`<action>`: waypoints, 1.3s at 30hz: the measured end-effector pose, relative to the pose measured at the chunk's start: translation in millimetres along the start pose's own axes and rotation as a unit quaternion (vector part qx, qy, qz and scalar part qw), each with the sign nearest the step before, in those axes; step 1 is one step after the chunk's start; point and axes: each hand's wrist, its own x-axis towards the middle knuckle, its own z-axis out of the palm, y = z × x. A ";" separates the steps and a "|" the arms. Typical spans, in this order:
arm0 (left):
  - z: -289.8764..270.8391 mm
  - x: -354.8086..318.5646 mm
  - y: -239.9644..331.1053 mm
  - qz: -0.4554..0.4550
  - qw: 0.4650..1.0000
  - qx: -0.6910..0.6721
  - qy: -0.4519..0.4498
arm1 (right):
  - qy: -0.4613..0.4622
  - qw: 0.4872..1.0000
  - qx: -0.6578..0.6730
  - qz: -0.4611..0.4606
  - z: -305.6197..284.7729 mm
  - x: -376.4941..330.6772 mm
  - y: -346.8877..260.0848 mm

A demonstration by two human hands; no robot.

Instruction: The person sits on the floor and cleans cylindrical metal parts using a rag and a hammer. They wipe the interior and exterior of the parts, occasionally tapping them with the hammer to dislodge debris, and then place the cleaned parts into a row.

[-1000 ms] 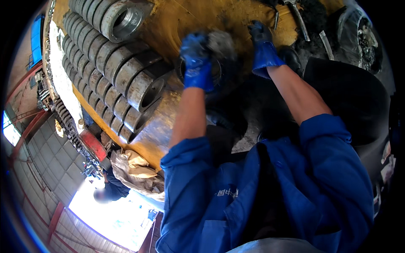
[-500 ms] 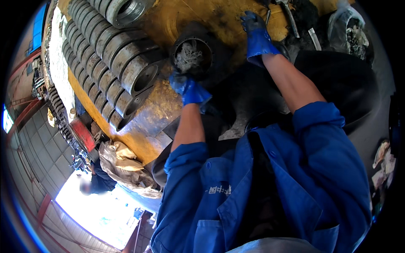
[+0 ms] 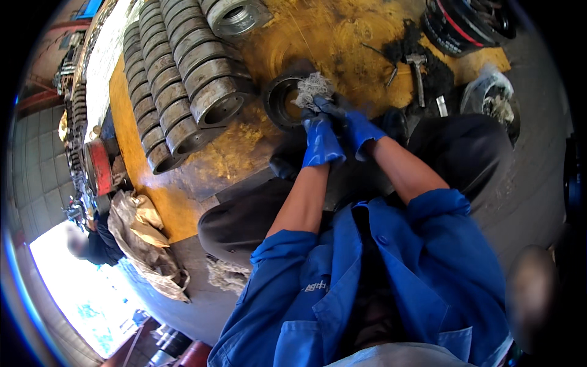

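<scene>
A wad of grey cotton waste (image 3: 314,88) is held over the right side of a dark metal ring (image 3: 273,105), which sits on the yellow table close before me. My left hand (image 3: 322,139), in a blue rubber glove, is closed at the wad's lower end. Right beside it, my right hand (image 3: 358,124), gloved alike, has its fingers closed on the wad too. The two gloves nearly touch, and their fingertips are partly hidden.
Rows of stacked steel rings (image 3: 214,82) lie at the far left of the yellow table (image 3: 342,37). A hammer (image 3: 419,79), a black bucket (image 3: 455,30) and a plastic bag (image 3: 489,92) are to the right. Cloth sacking (image 3: 143,238) lies left; a person (image 3: 101,241) is beyond.
My right hand has come in from the far right to join the left at the wad. The wad has been lifted from inside the ring toward its right edge. The view has shifted.
</scene>
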 end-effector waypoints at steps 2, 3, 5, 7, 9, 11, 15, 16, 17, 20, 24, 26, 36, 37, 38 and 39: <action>-3.0 9.0 11.1 0.144 0.988 0.065 -0.002 | -0.001 0.999 0.027 0.018 -5.5 19.4 1.3; -19.8 21.6 10.1 0.283 0.914 0.290 -0.014 | 0.006 0.997 0.068 0.047 -3.0 33.2 2.1; -26.0 2.3 56.1 0.224 0.952 0.160 -0.135 | 0.029 0.995 0.059 0.071 -48.3 45.0 -4.8; -57.9 7.7 93.6 0.178 0.967 0.120 -0.140 | 0.022 0.996 0.003 0.088 -44.3 56.7 -3.0; -109.1 -3.5 153.6 0.184 0.968 0.167 -0.031 | 0.051 0.995 -0.039 0.074 -8.7 55.8 -3.4; -159.4 -1.9 195.0 0.176 0.984 0.000 -0.031 | 0.099 0.951 -0.289 -0.041 -1.8 69.5 -4.2; -236.1 21.4 225.5 0.370 0.922 0.024 0.111 | 0.041 0.890 -0.394 -0.225 -29.8 124.7 8.9; -258.1 8.4 230.0 0.371 0.907 0.087 0.180 | 0.017 0.845 -0.490 -0.214 4.9 118.1 -0.1; -276.0 -8.6 231.7 0.226 0.951 0.082 0.193 | -0.008 0.846 -0.494 -0.201 23.7 127.3 12.3; -275.7 -8.6 234.6 0.260 0.943 0.019 0.206 | 0.073 0.656 -0.729 -0.182 21.0 157.4 7.8; -298.3 -45.4 263.5 0.238 0.956 0.050 0.167 | 0.025 0.569 -0.789 -0.232 75.1 176.9 53.2; -309.8 -53.8 267.0 0.239 0.950 0.061 0.189 | -0.032 0.547 -0.812 -0.199 114.1 167.3 83.8; -311.9 -33.4 260.9 0.243 0.941 0.061 0.227 | -0.428 0.452 -0.722 -0.303 78.4 85.0 111.4; -310.2 -30.8 257.3 0.239 0.942 0.057 0.229 | -0.462 0.437 -0.719 -0.278 68.7 77.0 98.0; -309.6 -28.0 254.0 0.236 0.941 0.055 0.234 | -0.470 0.428 -0.720 -0.276 59.3 75.5 88.0; -306.8 -25.9 256.1 0.240 0.941 0.051 0.234 | -0.501 0.566 -0.650 -0.082 43.9 78.5 71.5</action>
